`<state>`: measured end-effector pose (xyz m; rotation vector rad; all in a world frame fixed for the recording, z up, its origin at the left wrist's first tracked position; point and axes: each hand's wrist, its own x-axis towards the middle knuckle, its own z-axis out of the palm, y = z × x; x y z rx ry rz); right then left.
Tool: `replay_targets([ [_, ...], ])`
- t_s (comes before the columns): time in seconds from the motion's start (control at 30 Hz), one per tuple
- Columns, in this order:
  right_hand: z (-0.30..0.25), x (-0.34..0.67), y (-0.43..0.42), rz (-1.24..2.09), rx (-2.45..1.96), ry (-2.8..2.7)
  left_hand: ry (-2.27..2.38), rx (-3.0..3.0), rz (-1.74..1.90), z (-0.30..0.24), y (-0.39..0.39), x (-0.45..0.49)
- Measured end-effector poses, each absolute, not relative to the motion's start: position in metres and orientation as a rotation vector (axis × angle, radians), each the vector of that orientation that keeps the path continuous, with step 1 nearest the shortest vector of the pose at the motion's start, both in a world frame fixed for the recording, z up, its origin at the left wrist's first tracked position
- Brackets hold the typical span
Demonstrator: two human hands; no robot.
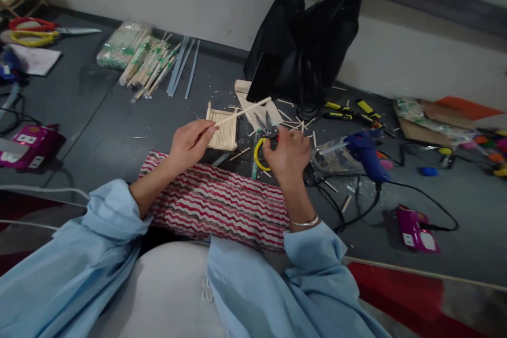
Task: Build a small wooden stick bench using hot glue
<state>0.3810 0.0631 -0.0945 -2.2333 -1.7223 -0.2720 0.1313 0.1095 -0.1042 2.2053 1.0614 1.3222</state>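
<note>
Bundles of wrapped sticks (pixel 148 66) lie beyond the left hand (pixel 190 142), which pinches one thin stick (pixel 245 111); a slatted panel (pixel 222 137) lies just past that hand. Apart from it, the right hand (pixel 288 154) wraps around what look like scissors (pixel 257 157), handles partly hidden; a blue glue gun (pixel 368 157) sits to its right.

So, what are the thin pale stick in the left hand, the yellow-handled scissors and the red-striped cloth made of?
Thin pale stick: probably bare wood, matt, from its even straw colour.
Yellow-handled scissors: the blades look like metal, grey with a dull sheen; the smooth, bright handle suggests plastic.
Red-striped cloth: seems a soft, matt textile, from its creases; which fibre, I can't tell.
</note>
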Motion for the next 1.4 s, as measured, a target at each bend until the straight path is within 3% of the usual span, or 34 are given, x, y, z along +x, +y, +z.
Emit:
replay_targets([
  [0.13,-0.080,0.363,0.049,-0.552,-1.754,-1.877,0.992,2.618,1.113,-0.106,0.107,0.133],
  [0.3,-0.086,0.347,0.048,-0.534,-1.513,-2.271,0.907,2.897,1.004,-0.106,0.100,0.140],
  [0.47,-0.086,0.339,0.047,-0.605,-1.565,-2.254,1.089,2.793,0.916,-0.109,0.100,0.142],
  [0.67,-0.081,0.356,0.052,-0.401,-1.608,-2.280,0.559,2.514,1.108,-0.104,0.111,0.126],
  [0.87,-0.084,0.383,0.068,-0.365,-1.979,-2.119,0.680,2.085,1.165,-0.096,0.115,0.122],
  [1.07,-0.089,0.364,0.059,-0.015,-2.188,-2.145,0.776,1.880,1.137,-0.100,0.113,0.125],
  [1.4,-0.097,0.366,0.058,-0.171,-1.758,-2.021,0.800,1.978,1.103,-0.105,0.113,0.133],
])
